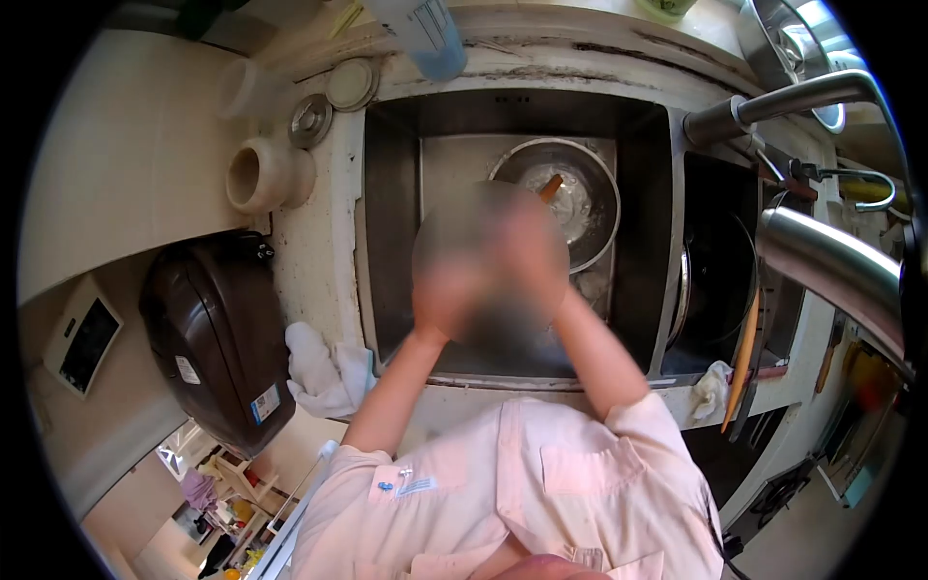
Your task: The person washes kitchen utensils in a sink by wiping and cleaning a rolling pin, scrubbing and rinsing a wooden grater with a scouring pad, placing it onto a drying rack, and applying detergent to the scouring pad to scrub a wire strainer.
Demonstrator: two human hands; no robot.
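Note:
Both forearms reach into the dark metal sink. My left hand and my right hand are close together over its middle, inside a round blurred patch that hides the fingers. Whether either one holds anything cannot be made out. Beside the right-hand one stands a round metal bowl in the sink, with water or something shiny in it. A brown handle-like piece sticks up at the bowl's inner left part.
A metal faucet and a thick metal spout reach in from the right. Left of the sink are a ceramic jar, lids and a white cloth. A blue bottle stands behind it.

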